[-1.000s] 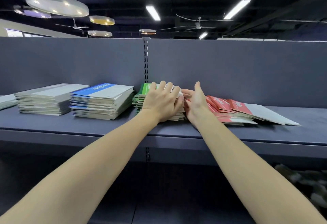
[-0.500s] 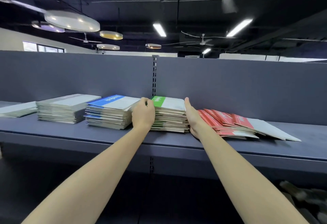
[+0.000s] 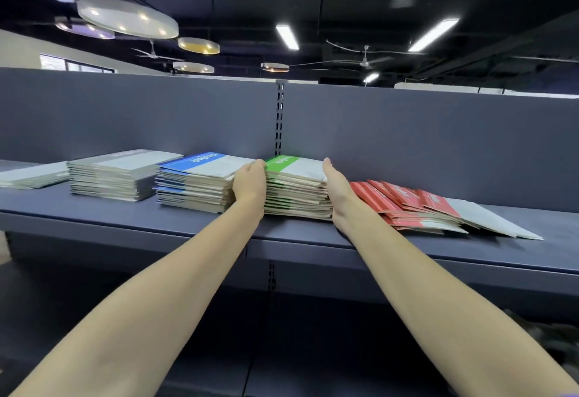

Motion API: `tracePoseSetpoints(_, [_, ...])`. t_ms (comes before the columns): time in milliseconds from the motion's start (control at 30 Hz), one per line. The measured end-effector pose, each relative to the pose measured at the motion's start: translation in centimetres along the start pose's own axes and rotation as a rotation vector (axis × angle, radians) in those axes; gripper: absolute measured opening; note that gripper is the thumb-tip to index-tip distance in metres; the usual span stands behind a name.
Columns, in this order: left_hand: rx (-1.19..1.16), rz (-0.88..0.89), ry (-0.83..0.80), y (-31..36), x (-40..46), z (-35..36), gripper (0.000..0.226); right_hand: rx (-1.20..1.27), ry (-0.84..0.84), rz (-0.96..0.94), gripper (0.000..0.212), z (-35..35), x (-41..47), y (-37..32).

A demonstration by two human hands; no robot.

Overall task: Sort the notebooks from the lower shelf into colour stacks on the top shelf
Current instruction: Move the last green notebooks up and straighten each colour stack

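Note:
Several colour stacks of notebooks lie on the top shelf (image 3: 125, 218). The green stack (image 3: 297, 189) sits in the middle, squared up. My left hand (image 3: 250, 183) presses against its left side, between it and the blue stack (image 3: 194, 186). My right hand (image 3: 336, 189) lies flat against its right side, thumb up. A grey stack (image 3: 116, 177) stands left of the blue one. The red notebooks (image 3: 407, 205) lie fanned out and slumped to the right.
A thin grey pile (image 3: 31, 175) lies at the shelf's far left. The grey back panel (image 3: 407, 133) with a slotted upright (image 3: 279, 114) closes the shelf behind. The lower shelf (image 3: 344, 365) is dark; something dark and unclear lies at its right (image 3: 548, 337).
My left hand slid off the top of the green stack to its left side and my right hand settled against its right side. The stack now looks squared. The camera tilted up slightly.

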State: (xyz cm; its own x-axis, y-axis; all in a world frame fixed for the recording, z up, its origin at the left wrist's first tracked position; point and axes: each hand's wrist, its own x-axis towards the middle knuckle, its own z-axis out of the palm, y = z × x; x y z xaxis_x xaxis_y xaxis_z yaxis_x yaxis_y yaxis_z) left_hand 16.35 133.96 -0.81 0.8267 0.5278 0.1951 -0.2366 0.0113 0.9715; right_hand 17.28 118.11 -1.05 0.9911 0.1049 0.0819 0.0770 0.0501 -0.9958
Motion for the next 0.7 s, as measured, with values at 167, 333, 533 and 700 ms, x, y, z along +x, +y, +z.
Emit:
tracePoseSetpoints(167, [0.099,0.050,0.087,0.0,-0.4,-0.1,0.038,-0.143,-0.021,-0.050,0.070,-0.2,0.1,0.6])
tracePoseSetpoints(333, [0.262,0.159,0.033,0.0,-1.2,-0.1,0.031,-0.115,0.107,-0.088,0.066,-0.3,-0.1,0.5])
tracePoseSetpoints(533, [0.289,0.098,-0.254,0.1,-1.3,-2.4,0.080,-0.156,0.077,-0.184,0.055,-0.2,-2.1,0.0])
tracePoseSetpoints(700, [0.605,0.259,-0.470,-0.1,-0.5,-4.9,0.115,-0.375,-0.174,-0.269,0.070,-1.9,-1.6,0.1])
